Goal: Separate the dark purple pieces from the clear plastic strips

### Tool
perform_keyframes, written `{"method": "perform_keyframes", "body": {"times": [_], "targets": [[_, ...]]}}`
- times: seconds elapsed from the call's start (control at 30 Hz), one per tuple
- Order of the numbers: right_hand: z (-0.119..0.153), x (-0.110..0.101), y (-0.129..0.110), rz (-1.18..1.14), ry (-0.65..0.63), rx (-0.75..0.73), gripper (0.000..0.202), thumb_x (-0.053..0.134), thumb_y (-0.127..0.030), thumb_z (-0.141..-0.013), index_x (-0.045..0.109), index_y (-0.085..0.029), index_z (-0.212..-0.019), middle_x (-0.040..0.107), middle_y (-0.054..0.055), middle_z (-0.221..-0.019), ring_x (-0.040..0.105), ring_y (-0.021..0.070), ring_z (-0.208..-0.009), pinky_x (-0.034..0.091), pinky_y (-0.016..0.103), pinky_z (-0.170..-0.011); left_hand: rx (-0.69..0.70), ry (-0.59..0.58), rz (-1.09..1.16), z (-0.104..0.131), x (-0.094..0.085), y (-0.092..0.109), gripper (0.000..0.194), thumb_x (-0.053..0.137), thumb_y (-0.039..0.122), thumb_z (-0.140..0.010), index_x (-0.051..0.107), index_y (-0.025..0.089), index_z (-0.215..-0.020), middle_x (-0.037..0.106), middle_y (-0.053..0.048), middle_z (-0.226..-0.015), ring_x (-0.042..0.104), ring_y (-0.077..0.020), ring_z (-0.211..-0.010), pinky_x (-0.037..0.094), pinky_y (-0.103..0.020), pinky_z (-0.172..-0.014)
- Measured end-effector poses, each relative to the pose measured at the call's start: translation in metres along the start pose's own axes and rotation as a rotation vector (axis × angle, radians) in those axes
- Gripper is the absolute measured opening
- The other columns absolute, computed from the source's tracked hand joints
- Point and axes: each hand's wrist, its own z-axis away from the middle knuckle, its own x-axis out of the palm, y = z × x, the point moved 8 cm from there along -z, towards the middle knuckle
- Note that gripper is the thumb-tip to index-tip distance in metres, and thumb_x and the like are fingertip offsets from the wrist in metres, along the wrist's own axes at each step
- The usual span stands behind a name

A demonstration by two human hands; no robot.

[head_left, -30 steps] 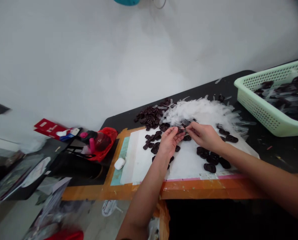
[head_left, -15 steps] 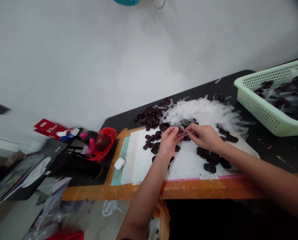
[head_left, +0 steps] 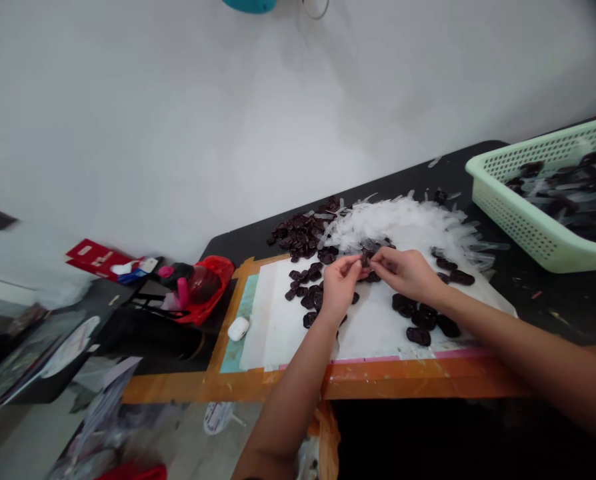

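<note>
Both my hands meet over the white sheet (head_left: pixel 278 320) on the table. Between my fingertips is a small, glossy dark brown piece (head_left: pixel 367 257), partly hidden by the fingers. My left hand (head_left: pixel 342 277) pinches it from the left, thumb against the forefinger. From the other side my right hand (head_left: pixel 409 272) has its thumb and fingertips pressed together at the piece's edge. Loose dark oval pieces (head_left: pixel 423 319) lie below the right hand, and smaller dark pieces (head_left: pixel 305 277) lie left of the left hand. Just behind the hands is a heap of translucent white strips (head_left: pixel 403 220).
A pale green basket (head_left: pixel 538 237) of dark pieces and strips stands at the right. Behind the sheet lies a pile of dark pieces (head_left: pixel 298 233). A white case (head_left: pixel 239 329) sits near the left edge, beyond which is a red basket (head_left: pixel 218 287) with a bottle.
The small dark piece has been turned more upright between my fingertips. My left fingers have shifted slightly around it, while my right hand stays almost in place.
</note>
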Motion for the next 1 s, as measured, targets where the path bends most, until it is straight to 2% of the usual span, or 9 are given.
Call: {"method": "perform_keyframes", "body": {"times": [0.13, 0.2, 0.33, 0.53, 0.67, 0.8, 0.87, 0.93, 1.0], "targets": [[0.0, 0.003, 0.002, -0.128, -0.033, 0.015, 0.014, 0.05, -0.031, -0.087, 0.058, -0.02, -0.083, 0.065, 0.002, -0.07, 0.056, 0.0143, -0.059, 0.041, 0.026, -0.056, 0.066, -0.004, -0.114, -0.001, -0.003, 0.006, 0.019, 0.073, 0.033, -0.072, 0.067, 0.015, -0.075, 0.065, -0.003, -0.072, 0.062, -0.0134, -0.068, 0.051, -0.027, -0.07], [0.0, 0.003, 0.001, -0.141, -0.041, -0.001, 0.014, 0.051, -0.031, -0.086, 0.058, -0.021, -0.094, 0.066, 0.003, -0.076, 0.057, 0.0153, -0.062, 0.042, 0.026, -0.056, 0.127, 0.0, -0.178, 0.0, -0.004, 0.012, 0.018, 0.072, 0.033, -0.073, 0.067, 0.015, -0.074, 0.065, -0.005, -0.084, 0.06, -0.0131, -0.073, 0.05, -0.025, -0.069], [-0.001, -0.001, -0.007, -0.188, -0.032, -0.079, 0.035, 0.055, -0.032, -0.084, 0.054, -0.022, -0.118, 0.066, 0.008, -0.097, 0.06, 0.0188, -0.077, 0.047, 0.027, -0.061, 0.248, -0.001, -0.325, 0.006, -0.001, 0.024, 0.014, 0.069, 0.03, -0.076, 0.067, 0.017, -0.074, 0.058, -0.008, -0.106, 0.056, -0.0148, -0.085, 0.045, -0.022, -0.066], [-0.003, 0.008, -0.002, -0.341, -0.14, -0.006, 0.014, 0.053, -0.026, -0.082, 0.062, -0.019, -0.09, 0.066, 0.004, -0.081, 0.059, 0.0171, -0.072, 0.048, 0.028, -0.064, 0.327, 0.021, -0.37, 0.018, 0.004, 0.037, 0.008, 0.06, 0.029, -0.084, 0.062, 0.021, -0.084, 0.059, -0.004, -0.089, 0.053, -0.0159, -0.082, 0.04, -0.024, -0.078], [-0.002, 0.02, 0.003, -0.427, -0.194, 0.027, 0.018, 0.053, -0.034, -0.085, 0.062, -0.019, -0.086, 0.066, 0.004, -0.078, 0.06, 0.0178, -0.071, 0.048, 0.029, -0.065, 0.338, -0.013, -0.426, 0.017, 0.008, 0.035, 0.007, 0.061, 0.026, -0.083, 0.063, 0.021, -0.079, 0.058, -0.004, -0.084, 0.051, -0.0166, -0.081, 0.039, -0.025, -0.079], [-0.004, 0.018, 0.013, -0.289, -0.102, 0.037, 0.017, 0.053, -0.031, -0.084, 0.063, -0.019, -0.09, 0.066, 0.003, -0.078, 0.059, 0.0163, -0.067, 0.046, 0.028, -0.062, 0.34, 0.036, -0.511, 0.009, -0.002, 0.034, 0.007, 0.062, 0.025, -0.08, 0.064, 0.02, -0.076, 0.059, -0.003, -0.083, 0.05, -0.0147, -0.074, 0.038, -0.024, -0.07], [-0.005, 0.014, 0.014, -0.237, -0.089, 0.038, 0.016, 0.053, -0.029, -0.083, 0.064, -0.019, -0.09, 0.064, 0.002, -0.072, 0.054, 0.0144, -0.06, 0.042, 0.026, -0.056, 0.301, 0.009, -0.588, 0.005, -0.006, 0.034, 0.007, 0.064, 0.027, -0.078, 0.065, 0.02, -0.075, 0.06, -0.002, -0.078, 0.049, -0.0131, -0.066, 0.036, -0.024, -0.063], [-0.005, 0.011, 0.008, -0.194, -0.116, -0.001, 0.015, 0.054, -0.029, -0.083, 0.065, -0.019, -0.088, 0.061, 0.002, -0.068, 0.05, 0.0133, -0.056, 0.038, 0.025, -0.053, 0.261, -0.062, -0.693, 0.004, -0.006, 0.033, 0.008, 0.064, 0.028, -0.077, 0.065, 0.02, -0.073, 0.061, -0.001, -0.072, 0.046, -0.0119, -0.059, 0.034, -0.024, -0.059], [-0.003, 0.011, -0.006, -0.185, -0.212, -0.098, 0.015, 0.055, -0.029, -0.083, 0.066, -0.019, -0.085, 0.062, 0.003, -0.073, 0.052, 0.0138, -0.062, 0.04, 0.026, -0.058, 0.235, -0.128, -0.789, 0.004, -0.006, 0.033, 0.008, 0.063, 0.027, -0.077, 0.065, 0.02, -0.072, 0.061, 0.0, -0.067, 0.045, -0.0111, -0.055, 0.033, -0.024, -0.057]]}}
